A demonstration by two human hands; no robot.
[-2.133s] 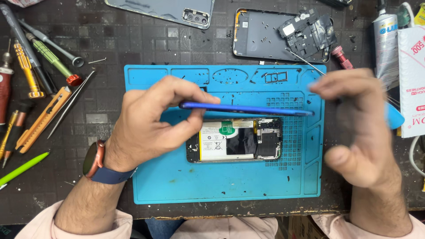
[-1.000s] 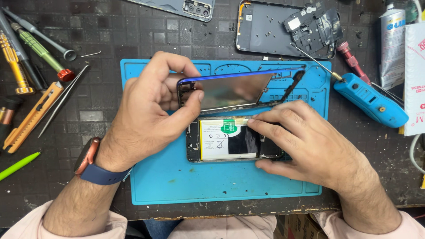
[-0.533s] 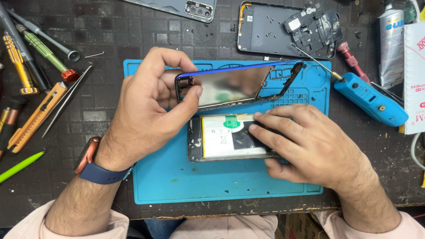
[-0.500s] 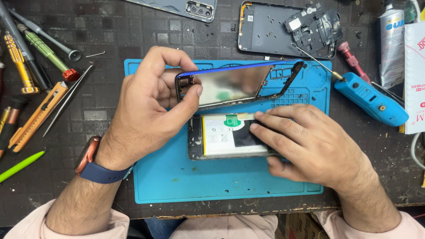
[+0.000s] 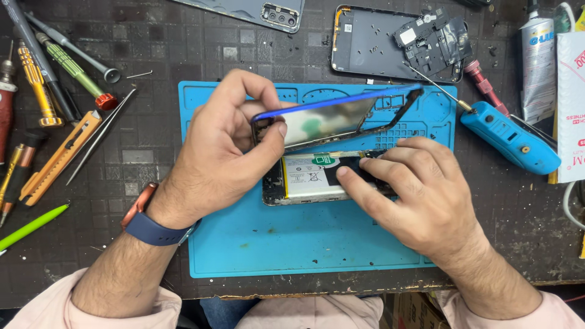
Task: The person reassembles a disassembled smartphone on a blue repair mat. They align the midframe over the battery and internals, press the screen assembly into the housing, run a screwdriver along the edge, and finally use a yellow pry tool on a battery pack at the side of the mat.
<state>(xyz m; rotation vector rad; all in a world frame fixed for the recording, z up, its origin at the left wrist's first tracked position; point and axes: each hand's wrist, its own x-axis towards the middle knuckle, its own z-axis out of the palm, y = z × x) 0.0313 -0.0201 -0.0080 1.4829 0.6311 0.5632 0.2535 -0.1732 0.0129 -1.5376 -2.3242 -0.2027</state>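
An opened phone body [image 5: 304, 180] with a white battery lies on a blue work mat [image 5: 304, 244]. My left hand [image 5: 213, 152] grips the left end of a blue-edged phone panel [image 5: 332, 119] and holds it tilted up above the body, its far edge raised. My right hand [image 5: 414, 195] lies flat over the right half of the phone body, fingertips pressing on its dark inner parts beside the battery. The right end of the body is hidden under this hand.
Screwdrivers [image 5: 73, 67], an orange utility knife [image 5: 55, 158], tweezers [image 5: 100, 137] and a green pen [image 5: 30, 226] lie at the left. A dark back cover [image 5: 390, 45] with loose parts and another phone [image 5: 256, 9] sit at the back. A blue electric screwdriver [image 5: 509, 137] and a tube [image 5: 539, 55] lie at the right.
The panel has gone from level over the body, held at both ends, to tilted up in my left hand alone. My right hand came down onto the phone body.
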